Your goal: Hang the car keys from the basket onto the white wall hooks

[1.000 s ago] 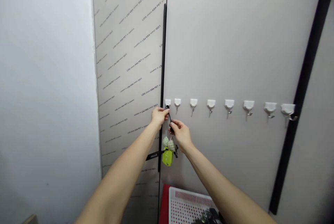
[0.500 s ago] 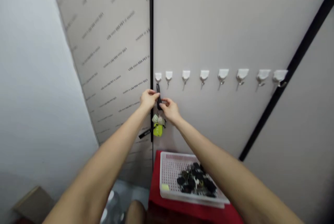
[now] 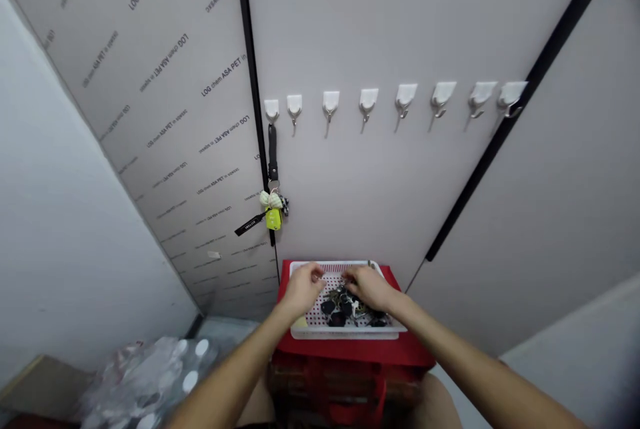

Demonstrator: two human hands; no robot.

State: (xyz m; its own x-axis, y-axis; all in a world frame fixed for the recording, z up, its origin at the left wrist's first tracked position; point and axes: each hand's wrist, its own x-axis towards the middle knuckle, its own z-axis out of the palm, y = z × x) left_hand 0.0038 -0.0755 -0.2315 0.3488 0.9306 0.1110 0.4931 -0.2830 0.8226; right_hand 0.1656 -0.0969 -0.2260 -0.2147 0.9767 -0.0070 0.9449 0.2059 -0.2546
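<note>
My left hand point(image 3: 305, 288) is over the left side of a white plastic basket point(image 3: 345, 334), its fingers bent and apart with nothing visible between them. At the right side of the basket, my right hand point(image 3: 369, 286) reaches down to a pile of keys point(image 3: 340, 309) with dark fobs; its fingers are loosely curled and parted, the tips partly hidden against the pile. A black strap keychain point(image 3: 273, 154) hangs from the leftmost wall hook point(image 3: 271, 109), with a yellow-green case point(image 3: 273, 218), a pale bow and a black tag point(image 3: 249, 225) below it. Neither hand touches it.
Several white hooks point(image 3: 369, 99) run in a row to the right along the grey wall panel. The basket rests on a red cloth-covered stand point(image 3: 350, 349). Wrapped bottles point(image 3: 150, 376) and a cardboard piece point(image 3: 45, 382) are at lower left.
Both hands have let go of the black strap keychain, which now hangs by itself on the leftmost hook. They have moved down to the basket. The view has shifted downward and right.
</note>
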